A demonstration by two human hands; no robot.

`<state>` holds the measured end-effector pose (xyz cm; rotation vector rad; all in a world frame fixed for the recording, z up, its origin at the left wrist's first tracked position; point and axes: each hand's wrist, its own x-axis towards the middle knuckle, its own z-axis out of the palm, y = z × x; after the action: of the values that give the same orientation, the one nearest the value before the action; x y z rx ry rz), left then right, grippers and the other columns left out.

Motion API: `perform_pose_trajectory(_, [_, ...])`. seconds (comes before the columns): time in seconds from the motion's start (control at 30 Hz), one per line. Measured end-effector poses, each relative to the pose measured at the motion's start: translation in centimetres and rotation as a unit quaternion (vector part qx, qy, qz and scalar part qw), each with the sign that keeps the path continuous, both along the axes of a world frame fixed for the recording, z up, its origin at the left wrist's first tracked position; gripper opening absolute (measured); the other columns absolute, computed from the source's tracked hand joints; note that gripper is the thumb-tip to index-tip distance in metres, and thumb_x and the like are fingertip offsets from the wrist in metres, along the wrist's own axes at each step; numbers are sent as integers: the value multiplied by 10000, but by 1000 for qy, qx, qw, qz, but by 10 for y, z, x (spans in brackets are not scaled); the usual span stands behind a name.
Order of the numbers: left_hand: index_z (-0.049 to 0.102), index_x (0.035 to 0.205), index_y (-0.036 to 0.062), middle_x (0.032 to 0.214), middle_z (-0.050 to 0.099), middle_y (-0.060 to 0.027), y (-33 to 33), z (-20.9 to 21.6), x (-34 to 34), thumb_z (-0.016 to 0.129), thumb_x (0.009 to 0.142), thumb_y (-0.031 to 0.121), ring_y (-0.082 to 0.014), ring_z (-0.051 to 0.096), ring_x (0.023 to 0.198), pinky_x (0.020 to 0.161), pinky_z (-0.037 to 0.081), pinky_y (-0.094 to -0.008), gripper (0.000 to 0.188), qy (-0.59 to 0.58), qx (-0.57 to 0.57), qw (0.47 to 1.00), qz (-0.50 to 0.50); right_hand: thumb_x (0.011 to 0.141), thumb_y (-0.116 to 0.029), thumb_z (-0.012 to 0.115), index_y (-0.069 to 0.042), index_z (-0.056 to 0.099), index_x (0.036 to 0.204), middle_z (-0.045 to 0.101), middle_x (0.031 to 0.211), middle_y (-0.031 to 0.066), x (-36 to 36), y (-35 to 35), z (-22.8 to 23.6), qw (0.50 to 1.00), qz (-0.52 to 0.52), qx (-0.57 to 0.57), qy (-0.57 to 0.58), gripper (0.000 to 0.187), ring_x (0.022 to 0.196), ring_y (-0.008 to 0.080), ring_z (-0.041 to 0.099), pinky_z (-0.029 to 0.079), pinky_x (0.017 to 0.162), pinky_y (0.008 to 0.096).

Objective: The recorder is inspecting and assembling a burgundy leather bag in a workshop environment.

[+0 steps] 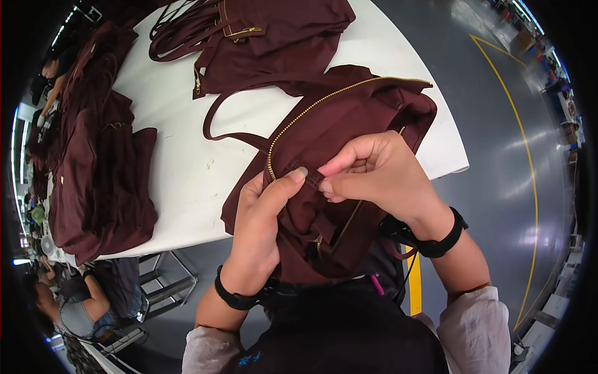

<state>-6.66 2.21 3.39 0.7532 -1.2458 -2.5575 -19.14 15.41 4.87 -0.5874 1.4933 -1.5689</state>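
A maroon fabric bag point(349, 115) lies at the near edge of the white table, its brass zipper point(311, 106) undone so the inside shows. My left hand point(258, 215) grips the bag's edge near the zipper, thumb pressed on top of the cloth. With thumb and forefinger, my right hand point(380, 174) pinches a small dark fabric tab point(314, 179) inside the opening, close to the left thumb. A second brass zipper point(352, 221) shows lower in the bag, partly under my right hand. The fingers of my left hand beneath the cloth are hidden.
More maroon bags point(280, 47) lie at the table's far side, with straps and a zipped pocket. A pile of maroon bags point(103, 181) covers the left side of the white table point(187, 162). A person point(81, 305) sits at lower left. A yellow line point(529, 162) crosses the grey floor.
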Motion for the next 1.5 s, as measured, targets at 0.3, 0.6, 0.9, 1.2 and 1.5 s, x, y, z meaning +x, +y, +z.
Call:
perform_pose_trajectory(0.3, [640, 978, 25, 931, 673, -38, 4, -8, 0, 579, 883, 125, -90, 620, 852, 789, 472, -239, 151, -7, 75, 997, 25, 804, 17, 640, 73, 657, 897, 678, 819, 126, 17, -4, -11, 988, -85, -42, -118, 110, 726, 147, 664, 561, 677, 248])
perform_pose_trajectory(0.6, [626, 1013, 30, 978, 665, -60, 2, -7, -1, 569, 879, 138, -136, 627, 892, 828, 482, -268, 180, -30, 159, 986, 29, 801, -3, 681, 63, 656, 906, 675, 831, 95, 24, -1, -20, 986, -103, -92, -98, 126, 747, 116, 658, 547, 674, 226])
perform_pose_trajectory(0.9, [617, 1024, 38, 997, 660, -83, -1, -3, 0, 579, 870, 138, -176, 637, 919, 847, 511, -315, 188, -36, 244, 969, 28, 637, -10, 765, -30, 677, 774, 638, 726, 58, 15, -6, -31, 801, -178, -181, 543, 164, 592, 204, 608, 455, 495, 260])
perform_pose_trajectory(1.2, [603, 1040, 33, 1004, 657, -92, -1, 4, 1, 573, 875, 142, -193, 643, 923, 846, 522, -334, 200, -18, 306, 952, 9, 595, 14, 779, -27, 681, 807, 633, 746, 62, 11, -3, -27, 695, -151, -175, 681, 237, 605, 205, 602, 470, 489, 272])
perform_pose_trajectory(1.5, [600, 1055, 37, 1017, 655, -78, -2, 3, 0, 585, 877, 140, -187, 638, 940, 856, 517, -335, 206, -28, 335, 942, 1, 580, 14, 772, -5, 671, 812, 612, 715, 59, 0, -2, -25, 653, -99, -189, 727, 254, 598, 198, 585, 450, 463, 270])
